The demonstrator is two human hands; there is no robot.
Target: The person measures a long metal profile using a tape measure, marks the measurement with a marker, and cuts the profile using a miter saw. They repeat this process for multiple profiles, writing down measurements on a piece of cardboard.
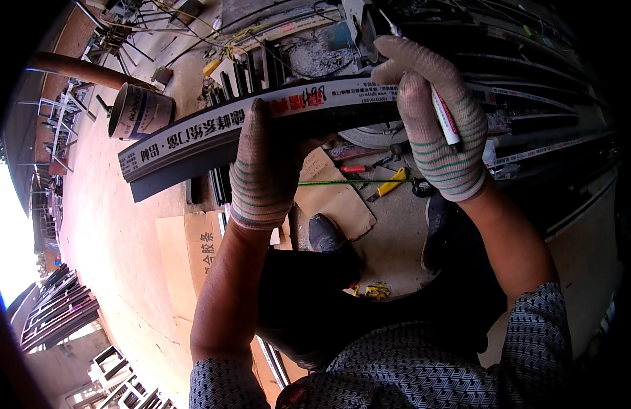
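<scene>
Dark profile (329, 95), with label strip: lies between ten and one o'clock. Left hand (264, 163), eleven o'clock: clamped on the profile, thumb across the label, presumably to steady its length. Right hand (445, 129), two o'clock: closed around a white marker (444, 116), overlapping the profile; contact there cannot be told. Marker: slanted, likely tucked to free the thumb. Tape measure (422, 187) and yellow knife (392, 183): three o'clock, apparently set within reach. Bucket (145, 116): ten o'clock.

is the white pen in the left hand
No, the white pen is held in the gloved right hand, while the left hand grips the dark profile.
</scene>
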